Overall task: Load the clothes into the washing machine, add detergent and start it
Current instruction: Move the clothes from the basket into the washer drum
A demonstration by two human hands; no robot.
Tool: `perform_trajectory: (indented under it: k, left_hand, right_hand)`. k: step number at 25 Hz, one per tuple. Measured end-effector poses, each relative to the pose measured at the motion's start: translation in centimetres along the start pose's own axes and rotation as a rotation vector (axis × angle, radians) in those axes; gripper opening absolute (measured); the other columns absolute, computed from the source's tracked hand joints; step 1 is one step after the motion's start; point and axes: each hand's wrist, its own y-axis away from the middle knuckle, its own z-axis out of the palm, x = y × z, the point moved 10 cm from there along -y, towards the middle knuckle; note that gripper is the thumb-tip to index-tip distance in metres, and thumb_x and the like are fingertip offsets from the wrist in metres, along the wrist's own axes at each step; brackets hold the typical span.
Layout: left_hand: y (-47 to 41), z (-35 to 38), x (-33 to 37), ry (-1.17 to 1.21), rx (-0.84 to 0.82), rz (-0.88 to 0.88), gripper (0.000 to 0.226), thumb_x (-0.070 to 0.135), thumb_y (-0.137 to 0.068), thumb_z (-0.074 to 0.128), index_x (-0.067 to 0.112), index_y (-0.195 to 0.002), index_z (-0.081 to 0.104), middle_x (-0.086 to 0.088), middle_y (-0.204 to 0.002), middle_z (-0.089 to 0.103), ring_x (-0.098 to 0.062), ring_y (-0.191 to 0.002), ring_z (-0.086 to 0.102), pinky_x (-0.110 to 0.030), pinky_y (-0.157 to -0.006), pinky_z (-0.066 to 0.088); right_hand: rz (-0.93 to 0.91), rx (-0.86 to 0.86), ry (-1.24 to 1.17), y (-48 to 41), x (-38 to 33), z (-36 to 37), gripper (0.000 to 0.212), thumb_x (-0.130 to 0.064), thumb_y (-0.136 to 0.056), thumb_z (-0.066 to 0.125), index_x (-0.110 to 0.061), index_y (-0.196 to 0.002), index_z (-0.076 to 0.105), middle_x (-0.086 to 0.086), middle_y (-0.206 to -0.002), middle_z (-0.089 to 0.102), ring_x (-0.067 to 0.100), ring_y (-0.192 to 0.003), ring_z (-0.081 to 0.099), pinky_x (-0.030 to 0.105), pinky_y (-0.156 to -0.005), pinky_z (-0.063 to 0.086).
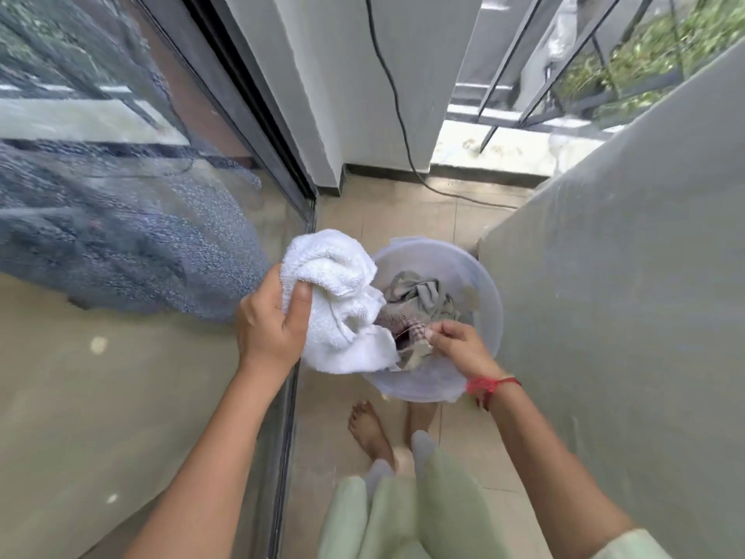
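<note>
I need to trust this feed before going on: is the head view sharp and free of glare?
Head view: left hand on the white towel and the tub are fairly sharp; the glass door is smeared with reflections; wide-angle bends the edges; daylight is soft.

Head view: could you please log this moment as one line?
left hand: holds towel | right hand: pinches cloth in tub | washer: unseen

A single wide-angle view from the person's head looks steeply down along both forearms to the tiled floor (403, 219), close over the plastic basin (479, 276), with a glass door (121, 195) left and grey wall (625, 316) right.
</note>
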Motion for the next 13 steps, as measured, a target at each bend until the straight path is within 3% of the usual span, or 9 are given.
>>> perform_trajectory:
  k: [4, 8, 10, 13]
  left_hand:
    - [-0.9, -7.0, 7.8, 0.023, 0.047, 0.051, 0.049, 0.045, -0.087, 0.040, 0.000, -0.089, 0.060, -0.006, -0.061, 0.057, -0.031, -0.055, 0.056, -0.032, -0.052, 0.038]
    - [-1.2, -12.9, 15.0, 0.034, 0.084, 0.112, 0.049, 0.049, -0.085, 0.035, 0.006, -0.084, 0.058, 0.014, -0.052, 0.040, -0.014, -0.047, 0.039, -0.028, -0.051, 0.027]
    - [-1.2, -15.0, 18.3, 0.029, 0.099, 0.124, 0.051, 0.053, -0.083, 0.034, 0.009, -0.086, 0.060, 0.012, -0.052, 0.042, -0.017, -0.049, 0.043, -0.029, -0.051, 0.031]
    - [-0.7, -18.8, 24.2, 0.091, 0.194, 0.176, 0.045, 0.051, -0.081, 0.039, 0.012, -0.079, 0.060, 0.014, -0.049, 0.041, -0.006, -0.047, 0.040, -0.025, -0.048, 0.028]
  right_hand:
    - [-0.115, 0.040, -0.395, 10.6, -12.4, -4.4, 0.028, 0.005, -0.093, 0.042, -0.011, -0.071, 0.049, -0.005, -0.054, 0.052, 0.005, -0.047, 0.047, 0.018, -0.052, 0.039]
    - [-0.205, 0.122, -0.646, 18.9, -18.3, -7.3, 0.026, -0.003, -0.096, 0.034, -0.014, -0.076, 0.045, 0.002, -0.071, 0.053, 0.012, -0.064, 0.053, 0.027, -0.066, 0.045]
    - [-0.226, 0.281, -0.681, 21.9, -19.3, -9.5, 0.029, -0.008, -0.098, 0.034, -0.014, -0.073, 0.048, 0.002, -0.069, 0.057, 0.016, -0.065, 0.057, 0.029, -0.065, 0.048]
    - [-0.292, 0.493, -0.727, 26.3, -21.7, -13.9, 0.033, -0.011, -0.096, 0.034, -0.017, -0.068, 0.049, 0.003, -0.070, 0.053, 0.022, -0.073, 0.054, 0.031, -0.066, 0.045]
